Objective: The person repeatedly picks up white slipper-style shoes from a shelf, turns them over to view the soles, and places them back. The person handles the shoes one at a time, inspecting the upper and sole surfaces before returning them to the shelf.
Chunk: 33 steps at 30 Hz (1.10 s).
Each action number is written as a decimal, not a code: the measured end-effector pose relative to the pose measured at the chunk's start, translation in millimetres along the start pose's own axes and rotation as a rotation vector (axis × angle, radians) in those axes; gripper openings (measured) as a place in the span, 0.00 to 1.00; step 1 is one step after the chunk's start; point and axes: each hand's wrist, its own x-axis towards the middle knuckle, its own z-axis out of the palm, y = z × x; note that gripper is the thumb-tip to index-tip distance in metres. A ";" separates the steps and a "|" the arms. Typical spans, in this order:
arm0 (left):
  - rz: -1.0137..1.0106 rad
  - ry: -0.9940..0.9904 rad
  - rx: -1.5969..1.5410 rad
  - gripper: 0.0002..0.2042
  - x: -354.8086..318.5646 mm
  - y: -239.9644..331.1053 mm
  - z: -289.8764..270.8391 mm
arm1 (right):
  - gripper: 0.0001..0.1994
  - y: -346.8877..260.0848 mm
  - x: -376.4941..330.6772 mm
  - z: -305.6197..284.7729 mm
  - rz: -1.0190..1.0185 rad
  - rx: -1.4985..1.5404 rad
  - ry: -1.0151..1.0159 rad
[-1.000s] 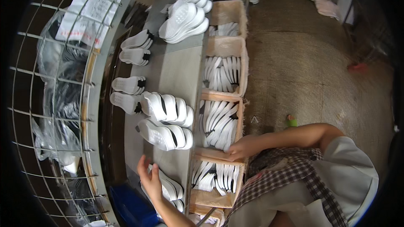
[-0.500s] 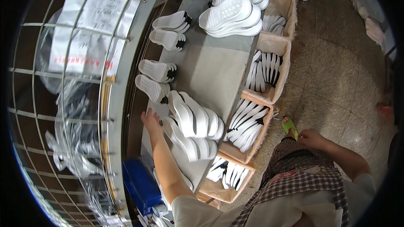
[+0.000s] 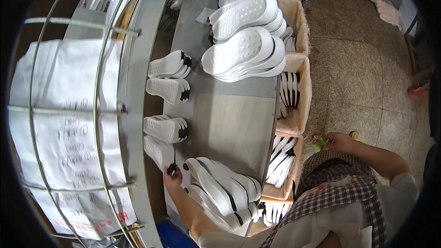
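My left hand (image 3: 172,177) reaches forward to the grey table's left edge and grips the black heel end of a white shoe sole (image 3: 157,150). A fanned pile of white soles (image 3: 220,188) lies just right of that hand. My right hand (image 3: 338,141) rests loosely at my lap on the checked garment (image 3: 335,188), with nothing in it. Two more sole pairs (image 3: 166,128) (image 3: 169,89) sit farther along the left edge. Large stacks of white outsoles (image 3: 245,53) lie at the far end of the table (image 3: 229,119).
Cardboard boxes (image 3: 301,110) with upright black-and-white soles line the table's right side. A wire rack (image 3: 96,110) hung with written paper sheets curves along the left. Two green sandals (image 3: 318,143) show on the stone floor (image 3: 358,73) beside my right hand. A blue crate (image 3: 170,236) sits below.
My view has shifted nearer over the table. My left hand slid forward from the fanned pile to the sole at the edge. My right hand left the box rim and came to my lap.
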 end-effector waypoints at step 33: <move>0.628 -0.791 0.617 0.28 -367.9 -478.8 325.6 | 0.49 -53.7 -140.0 -201.2 -0.529 1.256 -0.264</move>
